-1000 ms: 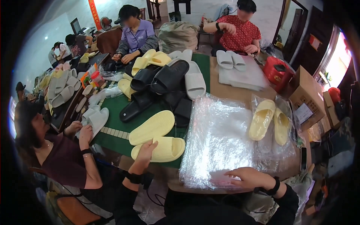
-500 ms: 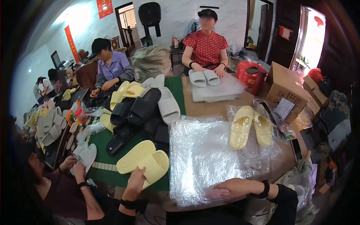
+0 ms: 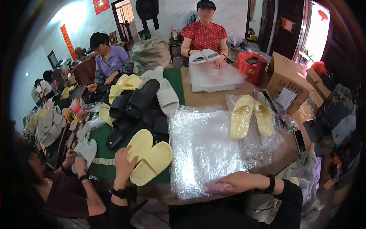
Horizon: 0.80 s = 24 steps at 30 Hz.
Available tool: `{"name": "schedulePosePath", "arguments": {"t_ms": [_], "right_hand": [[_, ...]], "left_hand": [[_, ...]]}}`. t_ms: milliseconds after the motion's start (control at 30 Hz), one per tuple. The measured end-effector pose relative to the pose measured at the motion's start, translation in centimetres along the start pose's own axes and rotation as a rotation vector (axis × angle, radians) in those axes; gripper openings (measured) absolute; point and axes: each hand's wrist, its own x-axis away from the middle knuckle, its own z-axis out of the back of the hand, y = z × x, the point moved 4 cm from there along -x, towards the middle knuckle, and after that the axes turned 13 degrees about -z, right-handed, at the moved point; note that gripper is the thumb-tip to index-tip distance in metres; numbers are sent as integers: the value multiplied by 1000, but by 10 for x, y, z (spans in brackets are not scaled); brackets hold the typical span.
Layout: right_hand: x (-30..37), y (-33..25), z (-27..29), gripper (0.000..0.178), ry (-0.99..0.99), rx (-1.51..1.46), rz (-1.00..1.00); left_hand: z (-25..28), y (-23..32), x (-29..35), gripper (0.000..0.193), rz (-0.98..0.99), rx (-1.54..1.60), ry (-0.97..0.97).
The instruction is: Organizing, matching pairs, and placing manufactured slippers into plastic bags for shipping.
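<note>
Two yellow slippers [image 3: 156,162] are angled apart in a V above the green mat, at the left of the plastic bags. My left hand [image 3: 124,166] is closed on the left slipper's outer edge, fingers on top. On the stack of clear plastic bags [image 3: 206,141], near its front edge, my right hand [image 3: 240,181] lies with fingers stretched out and nothing visibly held. Behind it, a bagged pair of yellow slippers [image 3: 242,118] rests on the bags. A heap of black slippers [image 3: 143,98] stands beyond my left hand.
At left, a co-worker's hands [image 3: 76,162] handle white slippers [image 3: 87,152]. Across the table, a person in red [image 3: 206,38] touches white slippers on plastic sheets. Another in purple [image 3: 112,61] sits far left. A phone [image 3: 300,141] and cardboard box [image 3: 286,86] are at right.
My left hand has moved from the right slipper's strap to the left slipper's edge. The yellow slippers have turned more upright and spread apart. My right hand stays on the bags. The view has shifted slightly.
</note>
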Motion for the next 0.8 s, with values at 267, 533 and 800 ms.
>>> {"name": "schedulePosePath", "arguments": {"t_ms": [267,533,800], "right_hand": [[8,-23,7,41,-24,-4,-33],[0,-26,3,42,-21,-19,-34],[-9,-39,10,42,28,19,41]], "left_hand": [[-78,-90,10,107,296,208,-395],[-64,-82,7,77,386,878,99],[3,-13,-5,60,290,1153,218]]}}
